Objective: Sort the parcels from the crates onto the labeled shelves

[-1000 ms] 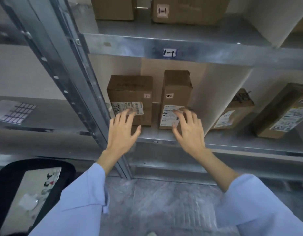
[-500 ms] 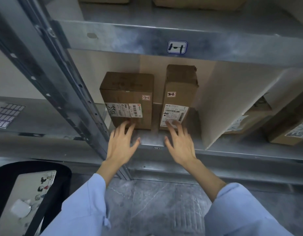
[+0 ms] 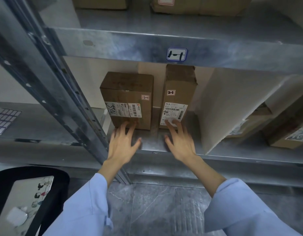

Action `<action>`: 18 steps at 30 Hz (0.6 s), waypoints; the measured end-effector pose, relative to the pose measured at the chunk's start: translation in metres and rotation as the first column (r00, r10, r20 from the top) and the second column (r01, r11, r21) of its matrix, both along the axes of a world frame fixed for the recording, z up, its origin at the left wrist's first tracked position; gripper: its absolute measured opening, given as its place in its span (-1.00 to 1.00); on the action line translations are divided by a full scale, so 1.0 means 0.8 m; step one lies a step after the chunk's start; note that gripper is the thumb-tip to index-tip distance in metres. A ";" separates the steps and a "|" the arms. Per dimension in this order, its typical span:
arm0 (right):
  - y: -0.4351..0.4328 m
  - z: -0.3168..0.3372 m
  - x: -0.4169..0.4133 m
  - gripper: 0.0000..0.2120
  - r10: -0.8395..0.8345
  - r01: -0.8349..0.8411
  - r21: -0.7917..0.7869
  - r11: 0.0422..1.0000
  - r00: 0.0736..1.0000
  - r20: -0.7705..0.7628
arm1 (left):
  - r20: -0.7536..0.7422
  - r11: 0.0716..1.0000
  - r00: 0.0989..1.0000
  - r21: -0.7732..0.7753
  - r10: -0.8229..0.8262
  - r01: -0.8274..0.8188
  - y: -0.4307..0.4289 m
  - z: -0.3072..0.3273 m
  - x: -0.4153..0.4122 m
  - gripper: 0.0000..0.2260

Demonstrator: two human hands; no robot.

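A blue-edged tag (image 3: 177,54) on the steel beam above the hands reads "1-1". Just beyond the left hand (image 3: 123,144) stands a wide cardboard box (image 3: 128,89). It carries a small sticker marked "2-1" and a shipping label with barcodes and handwritten digits that start "33". Just beyond the right hand (image 3: 180,144) stands a narrow cardboard box (image 3: 179,82), also marked "2-1". The top line of its shipping label seems to read "B30-07 B3", and the smaller print is too fine to read.

Both boxes stand upright and slightly apart on a grey metal shelf (image 3: 153,140). A pale divider board (image 3: 232,106) rises to the right of the right hand, with more boxes (image 3: 287,132) beyond it. Under the light-blue sleeves is a grey stone floor (image 3: 155,210).

Both hands are open, fingers straight and spread. The left fingertips touch the wide box's lower front. The right fingertips touch the bottom of the narrow box's label.
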State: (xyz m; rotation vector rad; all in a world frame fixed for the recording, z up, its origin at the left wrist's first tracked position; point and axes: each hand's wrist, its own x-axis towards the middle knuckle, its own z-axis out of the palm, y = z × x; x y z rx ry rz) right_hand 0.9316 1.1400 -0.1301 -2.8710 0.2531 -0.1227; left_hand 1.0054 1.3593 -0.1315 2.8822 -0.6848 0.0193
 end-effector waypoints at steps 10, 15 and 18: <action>-0.009 0.015 0.012 -0.49 0.001 0.006 0.063 0.998 0.993 -0.117 | -0.037 1.000 0.999 0.016 0.002 -0.001 -0.002 0.005 0.003 -0.44; -0.011 0.033 -0.005 -0.48 0.024 -0.014 0.071 0.997 0.989 -0.148 | -0.077 1.000 0.997 -0.006 -0.015 0.014 0.001 0.015 -0.007 -0.41; -0.007 0.048 -0.024 -0.47 0.035 -0.025 0.075 0.997 0.989 -0.146 | -0.067 0.999 0.997 -0.028 -0.032 0.030 0.002 0.031 -0.021 -0.41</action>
